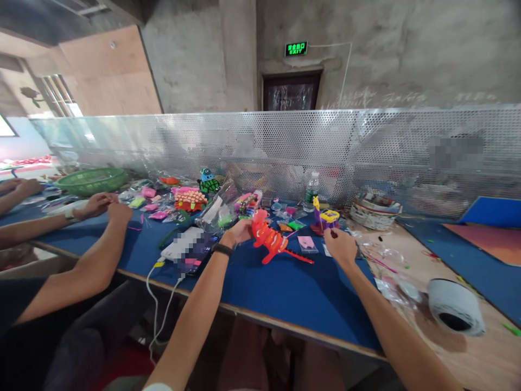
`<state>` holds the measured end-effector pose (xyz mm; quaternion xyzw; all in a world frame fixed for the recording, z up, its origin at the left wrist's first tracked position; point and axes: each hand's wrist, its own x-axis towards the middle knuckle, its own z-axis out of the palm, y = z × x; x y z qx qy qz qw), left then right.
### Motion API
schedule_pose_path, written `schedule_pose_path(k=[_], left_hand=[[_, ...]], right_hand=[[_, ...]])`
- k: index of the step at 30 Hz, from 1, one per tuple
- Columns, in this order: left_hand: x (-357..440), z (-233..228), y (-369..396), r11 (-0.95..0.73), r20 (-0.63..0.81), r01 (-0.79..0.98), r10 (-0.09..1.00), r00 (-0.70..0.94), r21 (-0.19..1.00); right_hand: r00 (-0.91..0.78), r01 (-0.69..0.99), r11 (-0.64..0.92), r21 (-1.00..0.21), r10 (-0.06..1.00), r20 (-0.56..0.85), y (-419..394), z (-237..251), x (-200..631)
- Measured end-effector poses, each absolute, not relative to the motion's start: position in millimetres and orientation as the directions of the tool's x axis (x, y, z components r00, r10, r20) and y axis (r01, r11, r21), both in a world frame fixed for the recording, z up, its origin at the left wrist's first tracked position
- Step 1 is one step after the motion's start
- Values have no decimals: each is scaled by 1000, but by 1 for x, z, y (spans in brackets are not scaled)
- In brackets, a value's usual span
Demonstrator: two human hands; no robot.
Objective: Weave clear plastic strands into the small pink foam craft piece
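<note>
My left hand (239, 232) is closed on the neck end of a red-orange dinosaur figure (272, 239) with pale stripes across its body and a long dark-ridged tail. The figure is held upright over the blue table mat, its tail pointing right. My right hand (341, 247) is off to the right of the tail, fingers curled in a pinch; what they hold, if anything, is too small to make out. Just behind it stands a purple and yellow figure (328, 217). Between my hands lies a small packet with a pink piece (306, 244).
A co-worker's hands (108, 203) are at the left. A phone (199, 255) and white cable lie beside my left forearm. Bagged clay (158, 214), a green basket (91, 182) and a water bottle (312, 190) line the back. A white roll (453, 304) is at right.
</note>
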<state>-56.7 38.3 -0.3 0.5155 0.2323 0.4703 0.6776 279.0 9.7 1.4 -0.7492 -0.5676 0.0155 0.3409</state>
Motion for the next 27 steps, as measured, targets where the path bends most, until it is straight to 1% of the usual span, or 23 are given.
schedule_pose_path(k=[5,12,18,22,25,27], left_hand=[[-64,0,35,24,92,-211,849,521,977],[-64,1,36,-25,69,-95,870,487,995],[-60,-2,39,-49,93,-107,886,453,993],[-53,-6,41,-92,148,-156,903,402,983],[-63,-3,44,-156,226,-235,924,309,960],[-79,4,47,-232,300,-308,933,198,923]], right_hand=[[351,837,-114,-535,862,366,10,0,279],[341,839,-112,-533,871,354,8,2,279],[343,837,-110,-537,869,357,7,3,278],[341,836,-107,-539,869,358,8,2,278],[348,835,-115,-538,867,356,9,2,279],[356,834,-121,-539,864,357,9,2,280]])
